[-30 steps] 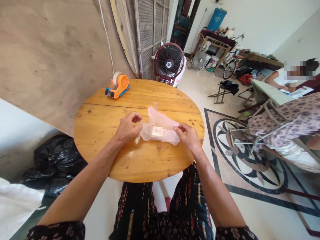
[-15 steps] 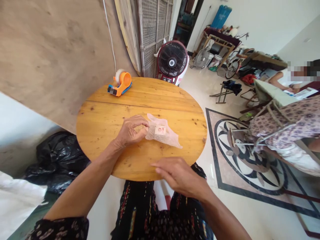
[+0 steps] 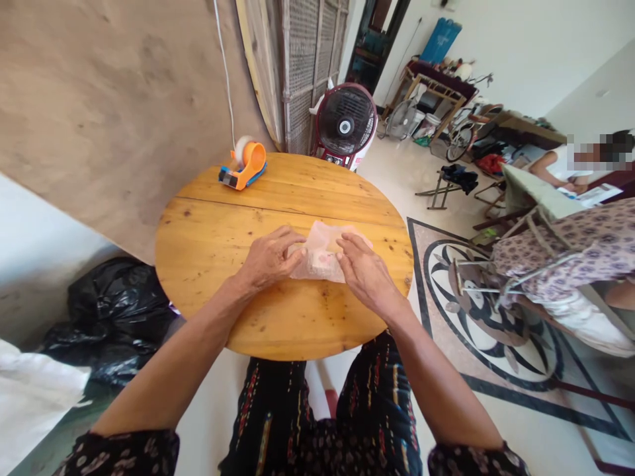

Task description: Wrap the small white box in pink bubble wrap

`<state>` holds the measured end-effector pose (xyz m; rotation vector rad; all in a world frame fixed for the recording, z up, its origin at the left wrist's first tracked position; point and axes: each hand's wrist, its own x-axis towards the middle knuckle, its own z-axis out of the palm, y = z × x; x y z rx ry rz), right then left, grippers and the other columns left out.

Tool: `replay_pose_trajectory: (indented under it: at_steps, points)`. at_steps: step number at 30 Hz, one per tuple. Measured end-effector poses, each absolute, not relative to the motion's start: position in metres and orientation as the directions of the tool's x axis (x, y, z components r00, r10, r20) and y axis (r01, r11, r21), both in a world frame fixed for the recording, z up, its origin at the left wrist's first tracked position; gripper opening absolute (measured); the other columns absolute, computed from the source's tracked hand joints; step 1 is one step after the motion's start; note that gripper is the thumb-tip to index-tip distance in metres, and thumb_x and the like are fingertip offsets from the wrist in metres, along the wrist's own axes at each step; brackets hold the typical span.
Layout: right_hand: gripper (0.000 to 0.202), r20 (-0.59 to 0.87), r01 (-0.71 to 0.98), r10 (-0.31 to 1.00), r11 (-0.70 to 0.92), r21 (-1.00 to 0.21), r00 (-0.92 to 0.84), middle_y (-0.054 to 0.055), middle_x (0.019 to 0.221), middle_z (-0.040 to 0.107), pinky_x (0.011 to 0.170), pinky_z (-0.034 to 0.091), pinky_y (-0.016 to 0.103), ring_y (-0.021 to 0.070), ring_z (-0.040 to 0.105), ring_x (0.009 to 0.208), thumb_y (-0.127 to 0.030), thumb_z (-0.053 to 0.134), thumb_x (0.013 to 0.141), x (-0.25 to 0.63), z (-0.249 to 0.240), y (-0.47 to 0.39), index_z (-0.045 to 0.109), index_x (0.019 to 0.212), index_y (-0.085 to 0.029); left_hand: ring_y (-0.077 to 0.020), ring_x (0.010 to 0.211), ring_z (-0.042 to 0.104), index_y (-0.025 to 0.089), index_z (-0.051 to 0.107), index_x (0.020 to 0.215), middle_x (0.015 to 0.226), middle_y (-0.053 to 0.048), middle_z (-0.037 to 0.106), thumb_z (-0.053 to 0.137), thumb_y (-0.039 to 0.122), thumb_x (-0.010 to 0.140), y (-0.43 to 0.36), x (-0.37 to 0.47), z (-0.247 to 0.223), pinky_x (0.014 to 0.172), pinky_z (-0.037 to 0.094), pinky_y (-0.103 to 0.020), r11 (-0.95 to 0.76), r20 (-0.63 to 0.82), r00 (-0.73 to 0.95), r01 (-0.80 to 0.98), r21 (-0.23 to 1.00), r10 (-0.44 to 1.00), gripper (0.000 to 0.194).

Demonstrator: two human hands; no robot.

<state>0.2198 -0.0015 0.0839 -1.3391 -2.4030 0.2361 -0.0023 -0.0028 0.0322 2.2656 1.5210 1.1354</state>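
Observation:
A small pale box [image 3: 321, 258] with red print lies on the round wooden table, now partly covered by a sheet of thin pinkish wrap [image 3: 323, 233]. My left hand [image 3: 272, 258] is at the left edge of the wrap, its thumb and fingers apart around that edge. On the other side, my right hand [image 3: 364, 271] rests on the right part of the wrap with its fingers spread and fingertips near the box. Part of the wrap is hidden beneath my right hand.
An orange tape dispenser [image 3: 245, 165] stands at the back left of the wooden table [image 3: 297, 324]. Behind the table is a dark red fan [image 3: 346, 125]. Black plastic bags [image 3: 119, 311] lie at the left. People sit by another table [image 3: 540, 188] at the right.
My right hand has moved up from the table's front edge onto the wrap. The near part of the wrap now lies folded over the box. My left hand has shifted slightly right.

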Motion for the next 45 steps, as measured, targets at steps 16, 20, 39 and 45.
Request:
replay_pose_trajectory:
  at_steps: [16, 20, 39, 45]
  points:
    - [0.039, 0.044, 0.618, 0.636, 0.762, -0.195, -0.771, 0.010, 0.124, 0.061, 0.097, 0.043, 0.040, 0.0239, 0.053, 0.115, -0.009, 0.045, 0.089, 0.185, 0.078, 0.037, 0.061, 0.122, -0.022, -0.0203, 0.091, 0.061, 0.019, 0.055, 0.088, 0.087, -0.006, 0.065, 0.055, 0.014, 0.079, -0.014, 0.012, 0.033, 0.085, 0.051, -0.036, -0.823, 0.799, 0.304, 0.428, 0.373, 0.519, 0.011]
    - [0.044, 0.089, 0.635, 0.669, 0.733, -0.244, -0.738, 0.013, 0.142, 0.051, 0.108, 0.037, 0.044, 0.0253, 0.045, 0.131, -0.011, 0.044, 0.090, 0.192, 0.072, 0.045, 0.056, 0.131, -0.019, -0.0200, 0.093, 0.061, 0.017, 0.057, 0.091, 0.094, -0.009, 0.065, 0.044, 0.018, 0.089, -0.010, 0.015, 0.031, 0.085, 0.050, -0.034, -0.709, 0.654, 0.349, 0.560, 0.429, 0.671, 0.013]
    - [0.031, 0.019, 0.618, 0.776, 0.516, -0.593, -0.630, 0.002, 0.096, 0.074, 0.075, 0.048, 0.028, 0.0153, 0.067, 0.081, -0.028, 0.045, 0.095, 0.243, 0.091, 0.006, 0.072, 0.110, -0.023, -0.0137, 0.063, 0.058, 0.017, 0.069, 0.087, 0.077, -0.001, 0.068, 0.049, 0.030, 0.082, -0.001, 0.002, 0.031, 0.052, 0.039, -0.022, -0.291, 0.240, 0.167, 0.618, 0.730, 0.956, 0.024]
    - [0.042, -0.114, 0.633, 0.694, 0.562, -0.532, -0.711, 0.000, 0.082, 0.071, 0.070, 0.046, 0.027, 0.0139, 0.061, 0.069, -0.021, 0.047, 0.092, 0.244, 0.090, -0.010, 0.058, 0.132, -0.022, -0.0082, 0.047, 0.050, 0.018, 0.063, 0.113, 0.079, -0.001, 0.067, 0.058, 0.028, 0.078, -0.003, -0.002, 0.037, 0.043, 0.037, -0.021, -0.250, 0.122, 0.274, 0.499, 0.830, 0.954, 0.036]
